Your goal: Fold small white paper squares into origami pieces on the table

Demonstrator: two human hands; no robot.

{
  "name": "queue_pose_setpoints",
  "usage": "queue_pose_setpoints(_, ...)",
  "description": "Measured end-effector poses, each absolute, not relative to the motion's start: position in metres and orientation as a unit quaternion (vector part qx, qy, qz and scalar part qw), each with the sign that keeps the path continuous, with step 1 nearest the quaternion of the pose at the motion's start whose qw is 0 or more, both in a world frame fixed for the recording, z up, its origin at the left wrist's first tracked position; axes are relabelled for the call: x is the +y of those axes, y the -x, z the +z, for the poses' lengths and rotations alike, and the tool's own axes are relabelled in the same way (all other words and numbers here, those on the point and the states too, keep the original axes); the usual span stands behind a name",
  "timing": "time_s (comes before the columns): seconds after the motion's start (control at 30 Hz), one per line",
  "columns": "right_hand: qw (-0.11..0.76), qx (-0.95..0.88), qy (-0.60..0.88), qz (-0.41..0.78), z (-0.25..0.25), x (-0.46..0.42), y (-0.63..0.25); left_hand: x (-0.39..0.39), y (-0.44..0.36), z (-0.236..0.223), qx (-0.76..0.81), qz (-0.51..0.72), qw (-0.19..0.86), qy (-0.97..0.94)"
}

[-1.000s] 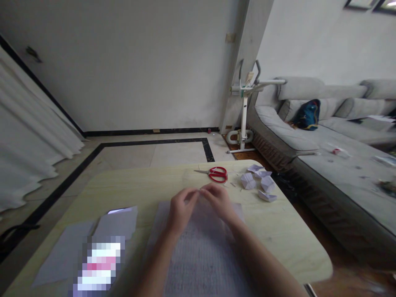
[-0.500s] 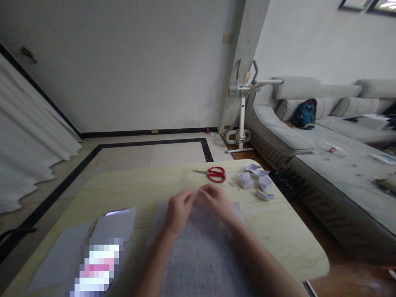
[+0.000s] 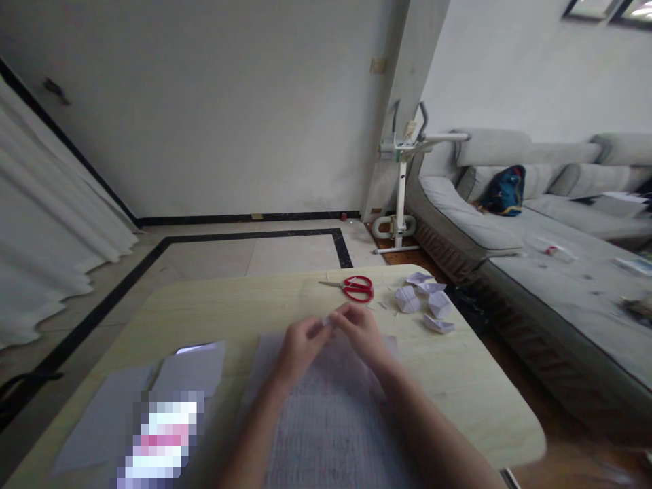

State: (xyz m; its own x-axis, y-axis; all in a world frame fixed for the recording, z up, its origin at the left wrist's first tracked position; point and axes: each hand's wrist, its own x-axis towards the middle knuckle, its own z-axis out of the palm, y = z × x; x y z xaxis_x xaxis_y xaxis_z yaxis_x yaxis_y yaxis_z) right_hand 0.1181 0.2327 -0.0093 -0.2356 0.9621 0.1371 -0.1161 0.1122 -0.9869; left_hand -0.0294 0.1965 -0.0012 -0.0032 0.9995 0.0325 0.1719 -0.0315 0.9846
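Note:
My left hand [image 3: 304,341] and my right hand [image 3: 359,331] meet above the far end of a large written sheet [image 3: 331,428]. Between their fingertips shows a small piece of white paper [image 3: 326,320]; both hands are closed in a pinch on it. Its exact shape is mostly hidden by the fingers. Just beyond my right hand lie scissors [image 3: 356,288] with red handles, blades pointing left. Several folded white paper pieces [image 3: 407,299] sit to the right of the scissors, with tiny paper scraps [image 3: 383,305] near them.
On the table's left are white paper sheets [image 3: 104,414] and a lit, pixelated screen [image 3: 163,441]. The pale wooden table [image 3: 473,380] has rounded corners. A grey sofa [image 3: 560,299] with a blue bag [image 3: 509,190] stands at right, near white exercise equipment [image 3: 401,197].
The fingers have shifted slightly, and a bit more of the small white paper shows between them. The whole view has moved a little; the scissors and folded pieces lie as before.

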Motion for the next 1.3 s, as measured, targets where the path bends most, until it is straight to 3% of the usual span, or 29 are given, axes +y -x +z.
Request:
queue_pose_setpoints(0.23,0.500,-0.505,0.391,0.585,-0.017,0.232,-0.114,0.196,0.031,-0.002,0.543,0.441,0.418,-0.580)
queue_pose_setpoints(0.53,0.440,-0.591,0.394,0.551,-0.008,0.234,-0.118,0.197,0.033,-0.001,0.564,0.453,0.376,-0.579)
queue_pose_setpoints(0.77,0.482,-0.670,0.444,0.349,-0.004,0.230,-0.117,0.200,0.032,0.003,0.577,0.491,0.430,-0.491)
queue_pose_setpoints(0.97,0.483,-0.724,0.412,0.270,-0.004,0.222,-0.112,0.201,0.036,0.006,0.557,0.492,0.526,-0.412)
queue_pose_setpoints(1.3,0.448,-0.684,0.454,0.354,-0.010,0.227,-0.111,0.201,0.037,-0.001,0.563,0.485,0.345,-0.573)
